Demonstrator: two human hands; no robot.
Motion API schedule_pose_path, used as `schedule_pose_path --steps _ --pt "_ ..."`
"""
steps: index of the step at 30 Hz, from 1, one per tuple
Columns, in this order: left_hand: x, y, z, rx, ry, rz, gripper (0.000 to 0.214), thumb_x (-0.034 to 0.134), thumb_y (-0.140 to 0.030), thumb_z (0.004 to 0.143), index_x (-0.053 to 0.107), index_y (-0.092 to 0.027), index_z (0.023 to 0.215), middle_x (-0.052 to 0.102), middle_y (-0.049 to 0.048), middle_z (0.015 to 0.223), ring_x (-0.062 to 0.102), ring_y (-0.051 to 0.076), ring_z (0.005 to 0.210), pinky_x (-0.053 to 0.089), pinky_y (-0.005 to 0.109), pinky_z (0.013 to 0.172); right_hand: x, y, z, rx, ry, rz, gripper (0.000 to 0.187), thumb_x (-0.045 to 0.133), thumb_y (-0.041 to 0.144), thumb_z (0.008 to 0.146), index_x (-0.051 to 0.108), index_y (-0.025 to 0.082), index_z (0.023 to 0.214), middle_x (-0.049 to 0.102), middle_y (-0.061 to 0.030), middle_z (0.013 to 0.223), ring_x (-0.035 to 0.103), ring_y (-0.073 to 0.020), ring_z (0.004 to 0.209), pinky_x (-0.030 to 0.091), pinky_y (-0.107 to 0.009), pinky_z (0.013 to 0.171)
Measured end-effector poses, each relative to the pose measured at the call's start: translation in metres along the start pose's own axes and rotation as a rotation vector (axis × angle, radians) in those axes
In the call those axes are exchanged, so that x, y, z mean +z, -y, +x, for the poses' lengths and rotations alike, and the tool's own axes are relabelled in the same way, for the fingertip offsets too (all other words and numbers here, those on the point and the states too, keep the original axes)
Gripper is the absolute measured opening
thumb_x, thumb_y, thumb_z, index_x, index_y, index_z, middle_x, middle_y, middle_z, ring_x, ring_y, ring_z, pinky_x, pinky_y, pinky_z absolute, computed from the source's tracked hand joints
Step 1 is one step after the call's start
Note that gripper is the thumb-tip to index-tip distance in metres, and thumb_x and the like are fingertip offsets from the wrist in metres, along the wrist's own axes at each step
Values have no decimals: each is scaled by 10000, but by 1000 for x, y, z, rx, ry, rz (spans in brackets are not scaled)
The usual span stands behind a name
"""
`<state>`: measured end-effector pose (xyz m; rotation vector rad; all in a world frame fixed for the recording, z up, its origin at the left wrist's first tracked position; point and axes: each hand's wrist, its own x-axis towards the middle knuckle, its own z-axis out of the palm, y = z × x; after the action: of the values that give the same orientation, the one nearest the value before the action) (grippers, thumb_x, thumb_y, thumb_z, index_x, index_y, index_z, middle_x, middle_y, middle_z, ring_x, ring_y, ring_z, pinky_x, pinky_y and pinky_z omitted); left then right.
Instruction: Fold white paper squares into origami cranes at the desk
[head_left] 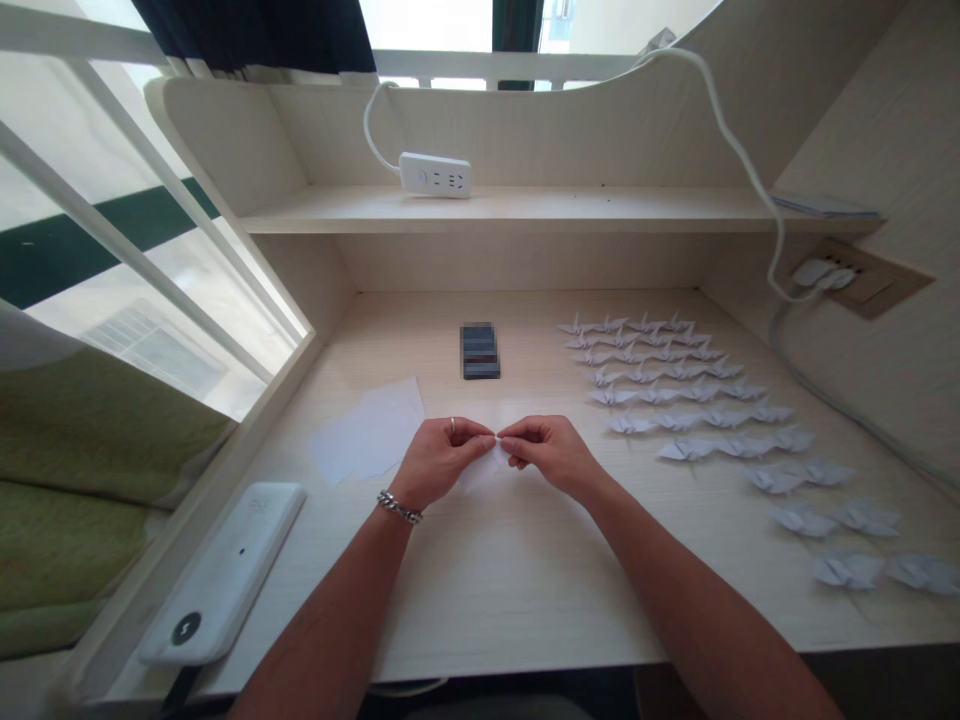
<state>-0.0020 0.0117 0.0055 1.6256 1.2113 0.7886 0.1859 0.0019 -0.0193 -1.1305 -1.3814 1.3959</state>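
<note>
A small piece of white paper (484, 468) is pinched between my two hands above the middle of the desk. My left hand (444, 452), with a ring and a chain bracelet, is closed with thumb and index finger on its upper edge. Fingertip to fingertip with it, my right hand (550, 452) is closed on the same edge. The paper's lower part shows below the left fingers; its exact folds are too small to tell. White paper sheets (367, 435) lie on the desk left of my left hand. Several folded paper cranes (679, 395) stand in rows to the right.
A blurred dark rectangular object (480, 350) lies beyond my hands. At the left edge sits a white power bank (225, 575). On the shelf (540, 205) stands a white power strip (435, 176). A white cable (739, 150) hangs to a wall socket (874, 278) at right.
</note>
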Motion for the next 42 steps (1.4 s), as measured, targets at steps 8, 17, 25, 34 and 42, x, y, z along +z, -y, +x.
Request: schedule_pose_path --steps 8,17,25,34,42 --pt "-4 1 0 -36 -33 -36 232 721 -365 709 750 -162 815 745 50 725 658 174 625 472 223 521 -2 0 -1 9 11 -9 283 730 375 720 739 137 872 670 -25 590 621 -130 546 515 -269 566" --pt "-3 -1 -1 -61 -18 -8 225 727 -349 700 749 -159 817 731 45 689 635 158 595 450 212 497 -1 2 -2 -2 16 -34 274 716 370 740 744 135 877 669 -24 579 620 -127 527 513 -259 545" --pt "-2 -1 0 -97 -45 -45 240 727 -343 687 748 -144 821 724 45 694 616 143 586 435 204 491 0 1 -1 -15 0 19 275 746 336 708 725 126 883 691 -30 637 652 -140 590 543 -270 592" --pt "-3 -4 -2 -123 12 -13 256 728 -350 687 754 -142 833 728 43 691 613 139 585 438 198 494 -2 4 -3 -29 13 -40 214 708 315 748 738 133 856 680 -23 602 633 -125 550 530 -254 572" --pt "-3 -5 -1 -130 15 -17 255 734 -345 676 754 -139 825 727 37 684 607 134 578 440 194 493 -2 3 -2 -2 21 -15 256 718 350 735 733 122 850 674 -23 577 626 -122 525 527 -254 552"
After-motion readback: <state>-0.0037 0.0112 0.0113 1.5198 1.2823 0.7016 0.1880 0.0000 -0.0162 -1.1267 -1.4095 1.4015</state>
